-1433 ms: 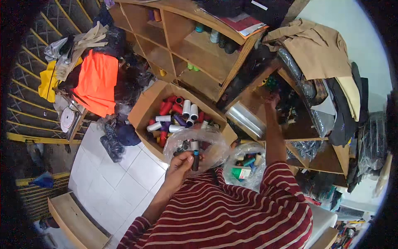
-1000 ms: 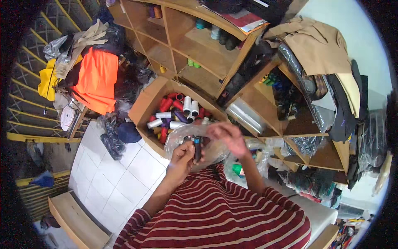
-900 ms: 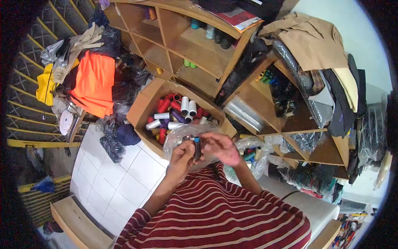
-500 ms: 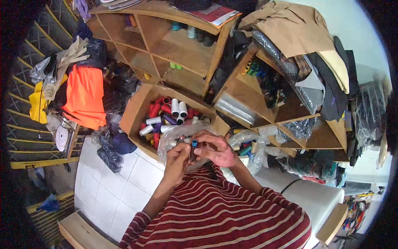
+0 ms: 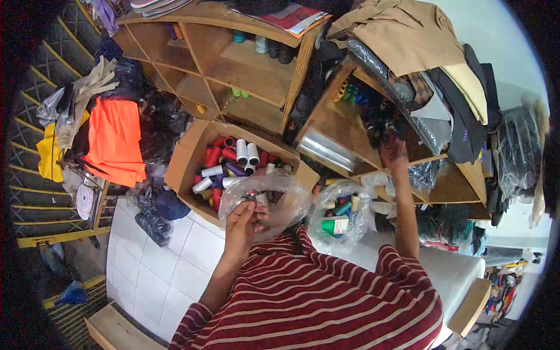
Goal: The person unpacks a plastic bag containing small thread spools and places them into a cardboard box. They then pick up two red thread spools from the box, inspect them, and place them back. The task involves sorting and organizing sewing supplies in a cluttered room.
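Observation:
My left hand [image 5: 245,220] is closed, fingers pressed together, just over the near rim of a clear plastic bag [image 5: 290,217]. Whatever is in its fingers, if anything, is too small to make out. My right arm stretches away to the right, and my right hand [image 5: 395,153] is at the opening of a wooden shelf compartment, near dark thread spools [image 5: 380,115]. Motion and shadow smear those fingers, so their grip is unclear. Beyond my left hand, a cardboard box [image 5: 185,153] holds red, white and purple thread cones [image 5: 241,150].
A second clear bag [image 5: 354,234] with coloured spools lies right of my left hand. Wooden shelves [image 5: 248,70] stand at the back. Folded brown cloth [image 5: 402,32] tops the right shelf unit. Orange fabric [image 5: 115,140] hangs at left above white floor tiles [image 5: 151,262].
My hands were together around a small dark spool with a blue top. My right hand has since moved right and away to the shelf; my left has shifted slightly left.

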`<act>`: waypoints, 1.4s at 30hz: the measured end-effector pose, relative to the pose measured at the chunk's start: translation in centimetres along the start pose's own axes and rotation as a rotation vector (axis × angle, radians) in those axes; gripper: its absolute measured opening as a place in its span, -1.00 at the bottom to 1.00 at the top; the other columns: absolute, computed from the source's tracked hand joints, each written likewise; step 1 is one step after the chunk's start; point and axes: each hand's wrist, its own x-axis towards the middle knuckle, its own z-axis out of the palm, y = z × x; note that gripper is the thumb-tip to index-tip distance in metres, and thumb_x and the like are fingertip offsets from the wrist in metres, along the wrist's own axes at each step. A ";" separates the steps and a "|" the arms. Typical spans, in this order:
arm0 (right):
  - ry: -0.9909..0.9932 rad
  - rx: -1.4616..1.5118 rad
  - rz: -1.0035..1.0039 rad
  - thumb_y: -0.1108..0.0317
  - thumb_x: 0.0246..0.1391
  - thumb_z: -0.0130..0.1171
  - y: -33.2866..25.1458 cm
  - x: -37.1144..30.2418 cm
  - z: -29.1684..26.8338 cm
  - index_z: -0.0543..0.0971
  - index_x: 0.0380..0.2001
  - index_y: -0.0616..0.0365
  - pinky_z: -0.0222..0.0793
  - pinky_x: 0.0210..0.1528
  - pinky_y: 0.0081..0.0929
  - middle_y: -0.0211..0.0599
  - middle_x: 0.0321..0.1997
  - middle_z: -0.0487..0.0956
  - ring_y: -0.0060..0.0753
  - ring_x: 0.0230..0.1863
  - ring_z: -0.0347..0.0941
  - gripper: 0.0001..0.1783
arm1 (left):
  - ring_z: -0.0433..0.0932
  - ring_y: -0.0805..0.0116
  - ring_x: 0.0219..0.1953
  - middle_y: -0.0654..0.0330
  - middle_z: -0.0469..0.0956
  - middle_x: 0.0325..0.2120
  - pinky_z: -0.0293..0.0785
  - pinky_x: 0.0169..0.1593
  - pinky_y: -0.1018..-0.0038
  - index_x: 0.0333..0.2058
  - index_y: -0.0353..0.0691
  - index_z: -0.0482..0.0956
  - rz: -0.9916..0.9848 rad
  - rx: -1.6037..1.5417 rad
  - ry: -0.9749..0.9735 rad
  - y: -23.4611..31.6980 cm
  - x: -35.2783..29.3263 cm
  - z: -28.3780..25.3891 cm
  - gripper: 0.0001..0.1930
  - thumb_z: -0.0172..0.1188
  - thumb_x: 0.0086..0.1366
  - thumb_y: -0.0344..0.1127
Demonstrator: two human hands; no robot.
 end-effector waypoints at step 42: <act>-0.598 0.925 -0.228 0.03 -0.01 0.15 -28.1 -8.7 -9.5 -0.06 0.35 0.12 -0.02 0.32 -0.08 -0.02 0.39 0.04 0.03 0.36 0.02 -0.04 | 0.20 -0.23 0.13 -0.13 0.09 0.19 0.24 0.08 -0.03 0.09 0.01 0.40 0.268 1.643 0.541 -5.8 2.7 -11.9 -0.38 0.34 0.00 -0.17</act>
